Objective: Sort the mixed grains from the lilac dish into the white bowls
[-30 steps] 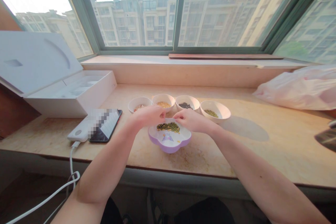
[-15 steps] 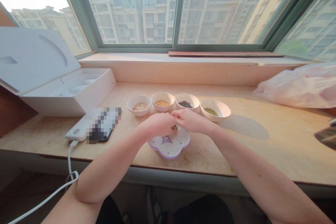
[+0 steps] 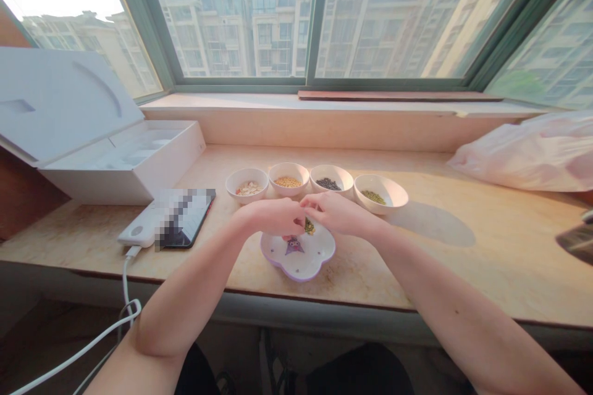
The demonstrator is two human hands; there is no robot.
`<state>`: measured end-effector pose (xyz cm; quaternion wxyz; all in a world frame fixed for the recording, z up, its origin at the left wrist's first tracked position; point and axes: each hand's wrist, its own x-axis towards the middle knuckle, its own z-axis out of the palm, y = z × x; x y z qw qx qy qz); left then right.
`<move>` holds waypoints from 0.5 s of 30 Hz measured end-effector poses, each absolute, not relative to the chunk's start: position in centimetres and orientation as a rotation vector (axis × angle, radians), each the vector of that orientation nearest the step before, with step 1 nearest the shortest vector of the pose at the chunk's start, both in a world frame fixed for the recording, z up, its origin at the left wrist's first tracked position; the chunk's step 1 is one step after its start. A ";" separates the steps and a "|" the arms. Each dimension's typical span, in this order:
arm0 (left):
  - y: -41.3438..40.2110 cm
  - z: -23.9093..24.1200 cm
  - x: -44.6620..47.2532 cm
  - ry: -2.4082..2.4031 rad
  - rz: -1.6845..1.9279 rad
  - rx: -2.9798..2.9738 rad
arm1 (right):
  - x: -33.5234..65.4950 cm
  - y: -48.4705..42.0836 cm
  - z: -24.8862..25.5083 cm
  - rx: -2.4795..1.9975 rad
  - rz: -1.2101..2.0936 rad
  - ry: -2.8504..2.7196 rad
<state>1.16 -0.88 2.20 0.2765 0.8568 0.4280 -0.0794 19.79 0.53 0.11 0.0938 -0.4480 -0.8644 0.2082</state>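
A purple-rimmed, scalloped dish (image 3: 301,268) with a cartoon figure printed inside stands near the counter's front edge. At its far side lies a small pile of mixed beans (image 3: 310,227), partly covered by my fingers. My left hand (image 3: 280,216) is over the dish's far left part, fingers bent and pinched together beside the pile. From the other side, my right hand (image 3: 324,210) reaches in with thumb and fingers closed, its tips touching or nearly touching the left hand. Whatever either hand pinches is too small to make out.
Behind the hands is a row of white bowls: pale flakes or slices (image 3: 249,187), yellow beans (image 3: 288,182), black beans (image 3: 328,184) and green beans (image 3: 373,197). An open white box (image 3: 115,179), a phone (image 3: 194,222) and a cabled power bank (image 3: 138,231) are left. A plastic bag (image 3: 528,154) lies right.
My left hand's fingers have shifted slightly, so more of the bean pile shows. My right hand stays almost in place. The dish and bowls have not moved.
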 end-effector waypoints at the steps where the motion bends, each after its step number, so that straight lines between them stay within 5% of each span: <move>1: -0.6 2.2 1.1 1.196 -0.142 2.366 | 19.7 0.5 0.2 -1.315 0.559 -2.549; 8: 0.8 2.5 0.2 1.630 0.396 2.462 | 18.9 -0.7 0.4 -1.279 0.205 -2.690; 15: 0.9 1.9 0.0 1.620 0.108 2.472 | 17.1 -1.9 -0.8 -1.252 0.074 -2.868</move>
